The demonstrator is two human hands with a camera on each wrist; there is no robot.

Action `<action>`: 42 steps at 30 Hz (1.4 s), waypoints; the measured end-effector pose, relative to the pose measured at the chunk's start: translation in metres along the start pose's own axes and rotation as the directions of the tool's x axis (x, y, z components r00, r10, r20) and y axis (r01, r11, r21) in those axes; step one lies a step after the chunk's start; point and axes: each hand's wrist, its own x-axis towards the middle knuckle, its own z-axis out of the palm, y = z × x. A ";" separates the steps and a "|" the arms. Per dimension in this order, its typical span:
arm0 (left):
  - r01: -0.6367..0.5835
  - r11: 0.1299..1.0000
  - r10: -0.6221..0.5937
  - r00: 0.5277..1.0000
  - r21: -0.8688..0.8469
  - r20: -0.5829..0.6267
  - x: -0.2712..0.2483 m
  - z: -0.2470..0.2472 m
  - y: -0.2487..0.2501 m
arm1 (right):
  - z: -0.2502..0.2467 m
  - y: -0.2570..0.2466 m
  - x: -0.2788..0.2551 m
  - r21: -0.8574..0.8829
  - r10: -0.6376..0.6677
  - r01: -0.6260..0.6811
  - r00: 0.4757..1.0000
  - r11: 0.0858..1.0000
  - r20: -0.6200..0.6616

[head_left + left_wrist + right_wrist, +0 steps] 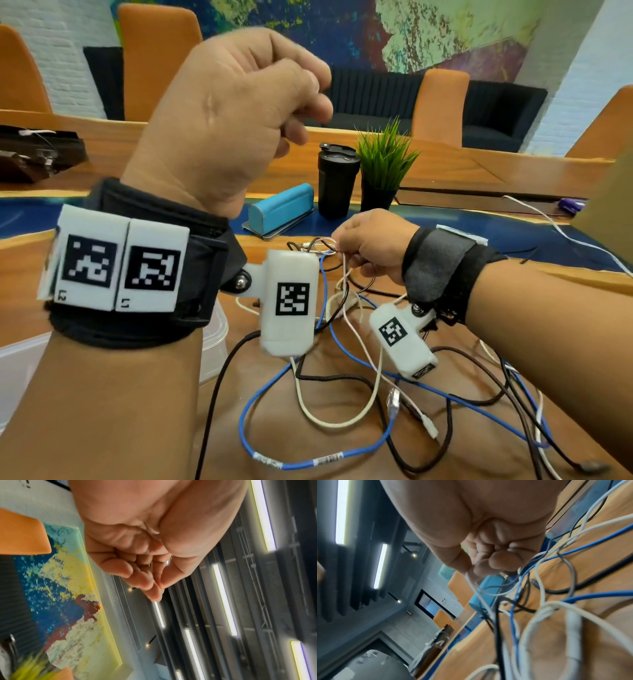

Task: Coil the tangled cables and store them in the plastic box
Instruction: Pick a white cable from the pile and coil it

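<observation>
Several tangled cables (342, 377) by black tumbler (337, 180); right hand (371, 248) pinches white cable (346, 274), left hand (233, 113) loosely curled.

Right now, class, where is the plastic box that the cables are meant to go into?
In the head view the plastic box sits at the lower left of the table, mostly hidden behind the raised left hand and its forearm, left of the tangled cables.

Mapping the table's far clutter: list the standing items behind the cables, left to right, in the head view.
blue case → black tumbler → potted plant → purple object, at the far right edge.
</observation>
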 end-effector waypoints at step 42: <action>0.301 0.937 -0.230 0.914 -0.179 0.335 -0.011 0.061 -0.034 | -0.075 -0.034 -0.086 -0.227 -0.658 0.631 0.751 0.742 -0.062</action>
